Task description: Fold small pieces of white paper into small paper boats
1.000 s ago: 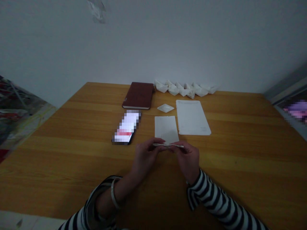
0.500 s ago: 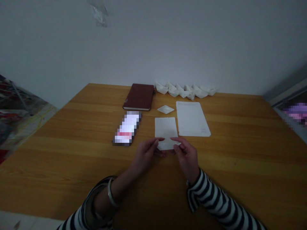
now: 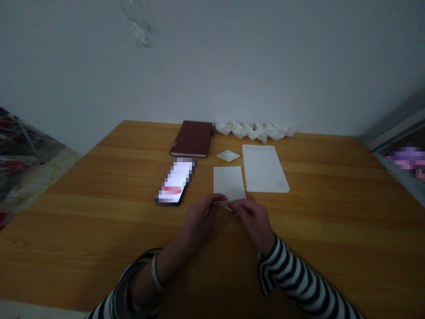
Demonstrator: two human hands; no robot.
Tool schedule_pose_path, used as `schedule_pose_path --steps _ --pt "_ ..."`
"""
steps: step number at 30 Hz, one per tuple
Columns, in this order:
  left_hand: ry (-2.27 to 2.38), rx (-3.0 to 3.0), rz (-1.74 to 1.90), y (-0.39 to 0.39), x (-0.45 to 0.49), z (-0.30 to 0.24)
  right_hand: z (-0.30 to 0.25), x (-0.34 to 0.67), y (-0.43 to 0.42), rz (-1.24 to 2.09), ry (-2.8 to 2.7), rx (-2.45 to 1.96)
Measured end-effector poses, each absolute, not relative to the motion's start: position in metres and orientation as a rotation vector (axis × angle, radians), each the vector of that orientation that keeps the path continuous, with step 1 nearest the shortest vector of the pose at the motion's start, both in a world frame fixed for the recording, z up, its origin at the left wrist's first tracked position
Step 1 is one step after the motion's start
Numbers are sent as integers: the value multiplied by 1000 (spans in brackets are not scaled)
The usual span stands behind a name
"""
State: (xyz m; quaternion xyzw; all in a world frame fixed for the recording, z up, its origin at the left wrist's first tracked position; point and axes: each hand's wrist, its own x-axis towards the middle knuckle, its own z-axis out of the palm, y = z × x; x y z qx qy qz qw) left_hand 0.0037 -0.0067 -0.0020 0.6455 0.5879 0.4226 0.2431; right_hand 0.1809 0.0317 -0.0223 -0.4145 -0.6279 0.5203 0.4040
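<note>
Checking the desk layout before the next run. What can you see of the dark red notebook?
The notebook is closed, with a smooth dark maroon cover, probably hardbound, and a pale band of page edges along its near side. It lies flat and slightly skewed on the wooden table. The phone sits just in front of it, and the row of folded paper boats sits to its right.

Just ahead of the grip lies a sheet of paper (image 3: 229, 182), with a larger sheet (image 3: 265, 168) beside it on the right. Farther ahead sit a flattened paper boat (image 3: 228, 155), a row of paper boats (image 3: 254, 130) and a brown notebook (image 3: 191, 138); a phone (image 3: 174, 181) lies ahead left on the wooden table (image 3: 99, 221).
</note>
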Motion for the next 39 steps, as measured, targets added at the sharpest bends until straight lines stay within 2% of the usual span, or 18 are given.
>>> schedule_pose_path --steps 13,17,22,29,34,39 --pt "1528 1832 1233 -6 4 -5 -20 183 32 1090 -1676 -1133" --pt "1542 1743 1234 -5 6 -7 -17 180 28 1155 -1642 -1205" --pt "1543 1689 1131 -3 11 -12 -17 178 27 1101 -1844 -1204" --pt "1429 1805 962 6 -19 0 -22 189 38 868 -1787 -1276" --pt "1134 1950 585 6 -34 17 -19 193 41 937 -1827 -1236" --pt "1115 1943 480 3 -25 13 -15 189 39 1069 -1935 -1107"
